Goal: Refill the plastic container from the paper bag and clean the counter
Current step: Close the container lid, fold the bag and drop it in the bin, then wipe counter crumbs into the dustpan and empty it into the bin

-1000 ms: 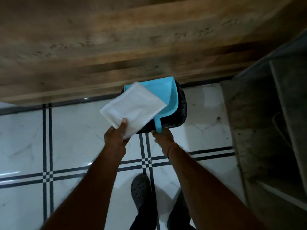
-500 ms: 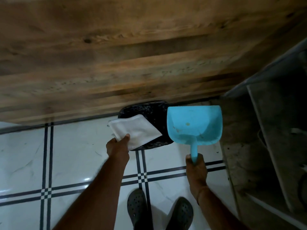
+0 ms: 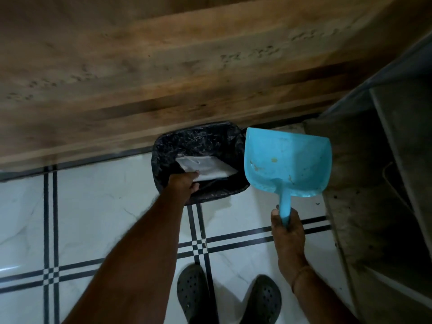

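Observation:
A black-lined trash bin (image 3: 205, 139) stands on the floor against a wooden cabinet front. My left hand (image 3: 184, 182) reaches into the bin's mouth and grips the near edge of a flat white paper bag (image 3: 205, 167), which lies inside the bin. My right hand (image 3: 288, 230) is closed around the handle of a light blue dustpan (image 3: 287, 160), held upright to the right of the bin. The pan's inside shows a few small yellowish specks.
The wooden cabinet front (image 3: 163, 66) fills the top of the view. White floor tiles (image 3: 98, 206) with dark double lines lie below. A grey stone shelf unit (image 3: 385, 183) stands at the right. My two dark perforated clogs (image 3: 194, 293) are at the bottom.
The dustpan swung off the bin to the right and stays held there. My left hand lowered the white bag from above the bin down into it.

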A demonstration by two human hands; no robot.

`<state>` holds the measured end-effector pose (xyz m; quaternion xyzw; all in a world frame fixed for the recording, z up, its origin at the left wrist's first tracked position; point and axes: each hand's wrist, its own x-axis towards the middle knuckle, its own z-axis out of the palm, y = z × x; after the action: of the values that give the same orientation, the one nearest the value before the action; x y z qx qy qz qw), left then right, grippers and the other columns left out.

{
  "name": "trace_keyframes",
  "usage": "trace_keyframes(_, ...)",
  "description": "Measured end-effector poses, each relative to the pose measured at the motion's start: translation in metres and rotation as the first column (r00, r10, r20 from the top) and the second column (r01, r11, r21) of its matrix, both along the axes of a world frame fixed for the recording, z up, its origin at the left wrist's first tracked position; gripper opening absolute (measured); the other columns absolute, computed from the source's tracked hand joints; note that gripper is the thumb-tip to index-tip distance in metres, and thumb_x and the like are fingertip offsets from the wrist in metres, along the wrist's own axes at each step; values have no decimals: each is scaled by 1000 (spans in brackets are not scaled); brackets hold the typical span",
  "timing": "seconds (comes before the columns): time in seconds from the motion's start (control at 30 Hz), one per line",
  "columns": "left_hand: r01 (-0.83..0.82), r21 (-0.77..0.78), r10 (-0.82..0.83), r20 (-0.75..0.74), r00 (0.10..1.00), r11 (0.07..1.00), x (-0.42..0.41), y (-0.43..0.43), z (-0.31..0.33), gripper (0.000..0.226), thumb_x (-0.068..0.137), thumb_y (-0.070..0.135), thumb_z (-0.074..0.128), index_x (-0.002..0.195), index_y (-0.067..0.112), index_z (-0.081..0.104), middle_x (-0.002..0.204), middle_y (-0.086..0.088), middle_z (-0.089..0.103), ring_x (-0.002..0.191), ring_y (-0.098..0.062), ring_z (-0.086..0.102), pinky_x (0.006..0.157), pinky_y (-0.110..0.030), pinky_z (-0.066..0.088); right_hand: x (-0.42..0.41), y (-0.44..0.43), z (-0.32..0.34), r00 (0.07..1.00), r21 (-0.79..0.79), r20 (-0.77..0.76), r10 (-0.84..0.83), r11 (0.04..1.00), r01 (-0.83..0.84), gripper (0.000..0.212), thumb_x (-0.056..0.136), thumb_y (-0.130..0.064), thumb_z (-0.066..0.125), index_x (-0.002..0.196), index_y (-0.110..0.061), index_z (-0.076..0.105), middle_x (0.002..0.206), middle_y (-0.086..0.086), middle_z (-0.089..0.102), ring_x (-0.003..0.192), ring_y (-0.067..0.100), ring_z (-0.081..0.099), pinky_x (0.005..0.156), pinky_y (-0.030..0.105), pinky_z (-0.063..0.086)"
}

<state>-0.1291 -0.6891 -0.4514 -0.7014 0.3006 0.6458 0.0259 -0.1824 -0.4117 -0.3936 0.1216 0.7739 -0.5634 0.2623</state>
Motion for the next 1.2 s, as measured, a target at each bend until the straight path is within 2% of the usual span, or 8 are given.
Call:
trace_keyframes(0.17,175,-87,-169,67,983,981,9,11,46,34,90,14,77,113,4,55,79,-8,51,62,-18,46,55,-30,43,3,0,40,1000,49,23,13,999,-15,10,97,-8,65,104,-12,60,85,6,55,74,16,52,69,25,50)
trace_keyframes(0.23,314,-157,-298,114,948,937,12,17,82,41,87,24,81,116,9,57,88,-10,59,70,-22,56,55,-33,49,6,1,67,998,45,53,18,999,-21,9,96,-8,66,103,-12,61,83,6,55,75,17,52,70,28,50)
trace_keyframes(0.37,552,-330,-504,225,834,766,20,37,174,60,80,40,83,129,12,61,118,-9,69,108,-30,67,91,-39,58,19,7,140,997,46,79,-2,999,-2,9,96,-13,68,94,-16,60,80,5,54,74,17,52,66,25,48)
trace_keyframes(0.73,542,-454,-582,60,811,707,75,156,465,42,92,40,71,123,12,63,105,-4,70,100,-27,68,96,-42,55,81,84,401,998,48,-3,56,997,-56,21,98,-38,65,111,-22,60,89,0,63,81,15,61,72,25,50)
trace_keyframes(0.83,648,-491,-724,48,688,582,90,184,513,45,94,35,69,130,9,59,110,-6,68,109,-27,66,93,-31,49,107,113,443,1000,33,-11,-2,999,2,43,86,-55,67,109,-19,64,86,4,61,78,17,55,73,35,48)
trace_keyframes(0.9,694,-533,-797,58,602,485,91,198,540,48,94,35,69,133,9,58,118,-10,70,110,-26,66,89,-28,45,124,131,463,999,30,8,-53,998,52,38,86,-56,67,109,-25,65,87,4,64,77,16,56,71,36,49)
trace_keyframes(1.03,718,-652,-911,100,400,244,77,223,586,51,90,41,71,132,15,58,120,-6,69,107,-23,66,86,-31,47,158,166,503,982,-12,34,-184,983,184,20,99,-34,64,113,-20,62,88,6,60,72,14,54,61,28,48)
trace_keyframes(1.2,621,-777,-965,230,127,-104,43,267,626,53,88,41,72,134,18,59,126,-6,65,115,-25,63,93,-36,50,186,211,522,952,26,-35,-304,952,305,17,95,-27,68,106,-16,63,96,10,63,80,16,58,66,28,53)
